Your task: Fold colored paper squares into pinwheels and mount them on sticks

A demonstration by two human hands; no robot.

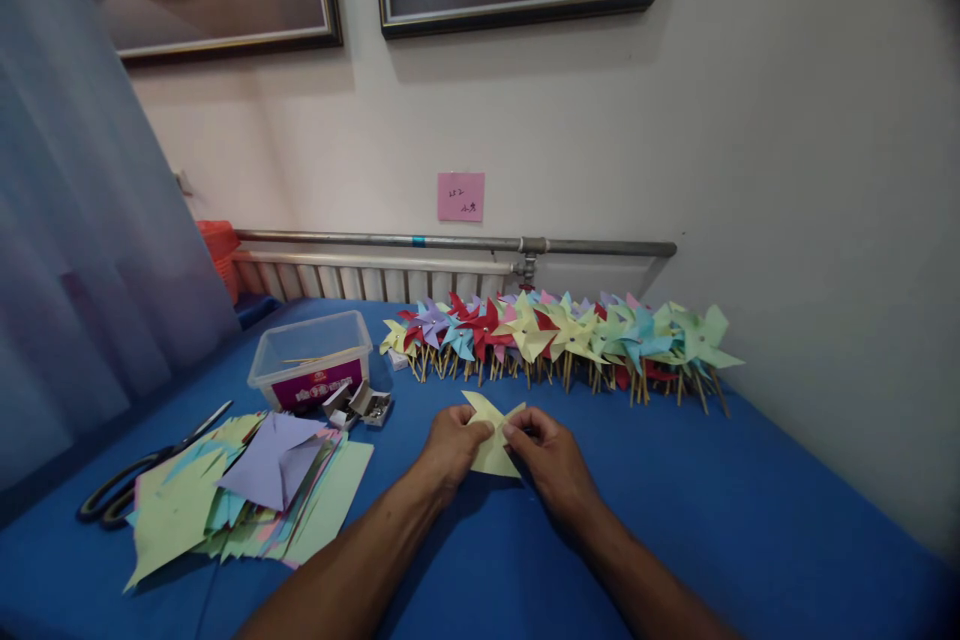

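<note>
A pale yellow paper pinwheel [493, 458] is held up over the blue tabletop between my two hands. My left hand [452, 445] pinches its left side, thumb on top. From the right, my right hand [546, 455] presses thumb and fingertips together on the paper near its middle. Some of the blades curl up between the hands; the lower part spreads flat. Whether a pin sits at the centre is too small to tell. Beyond the hands stands a long cluster of finished paper pinwheels [532, 332] on sticks, in several colours.
To the left lie a stack of cut coloured paper [330, 500] with a purple piece [274, 460] on top, and black-handled scissors [120, 490]. Behind are open small boxes of pins [373, 407] and a clear plastic tub [277, 350] holding sticks. A radiator [375, 280] lines the wall.
</note>
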